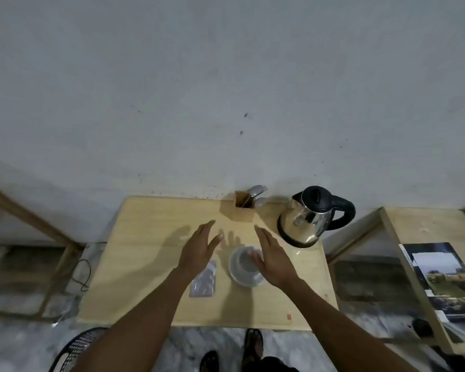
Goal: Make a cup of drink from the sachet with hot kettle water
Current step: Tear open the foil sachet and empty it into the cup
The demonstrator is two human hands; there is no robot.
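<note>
A clear plastic cup (244, 267) stands on the wooden table (145, 264), near its front middle. Left of the cup lies a flat silvery sachet (204, 280). A steel kettle (308, 221) with a black lid and handle sits on its base at the back right. My left hand (199, 249) hovers flat over the table above the sachet, fingers apart, holding nothing. My right hand (273, 255) is stretched out flat over the right side of the cup, also empty, and hides part of the rim.
A wooden holder (243, 208) with spoons and a fork stands at the table's back edge by the wall. A second table with magazines (446, 280) is at the right. A black chair (75, 347) is at lower left, a cable (81, 275) hangs left.
</note>
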